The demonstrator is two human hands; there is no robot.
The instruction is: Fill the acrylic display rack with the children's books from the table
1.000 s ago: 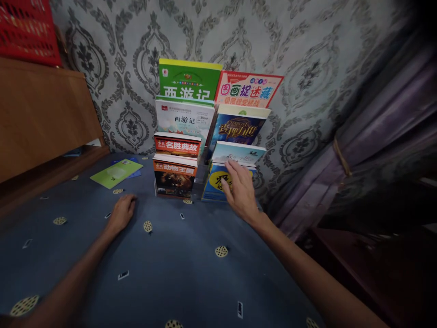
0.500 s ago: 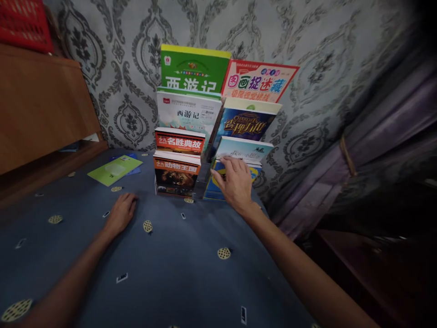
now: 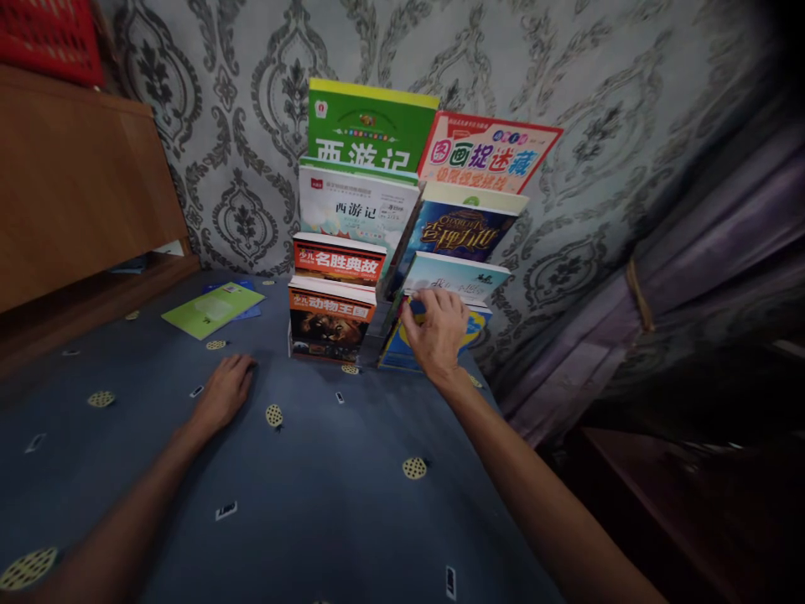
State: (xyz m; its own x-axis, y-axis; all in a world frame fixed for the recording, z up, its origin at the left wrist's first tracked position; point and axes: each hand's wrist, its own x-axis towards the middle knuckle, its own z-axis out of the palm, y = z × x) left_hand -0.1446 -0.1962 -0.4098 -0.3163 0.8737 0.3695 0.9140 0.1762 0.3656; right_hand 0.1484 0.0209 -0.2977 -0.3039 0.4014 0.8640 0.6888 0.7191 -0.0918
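Note:
A blue and yellow book (image 3: pixel 476 329) stands at the front of the right column of an upright book rack. My right hand (image 3: pixel 438 331) is closed at its top edge, thumb and fingertips meeting at the upper left corner; part of the cover is hidden behind the hand. Just behind is a pale teal book (image 3: pixel 469 273), and farther back a dark blue book (image 3: pixel 465 231). My left hand (image 3: pixel 225 391) lies on the dark blue tablecloth (image 3: pixel 302 495), holding nothing, fingers relaxed. The nearest book in the left column has a lion cover (image 3: pixel 330 325).
More books fill the rack, among them a green book (image 3: pixel 368 126) and a red-bordered book (image 3: pixel 494 151). A lime green booklet (image 3: pixel 212 312) lies over a blue one at left. A wooden cabinet (image 3: pixel 81 184) stands left; a purple curtain (image 3: pixel 597 335) hangs right.
My right thumb has come up toward the fingertips at the blue and yellow book's top corner. The view has shifted slightly. My left hand stays on the cloth.

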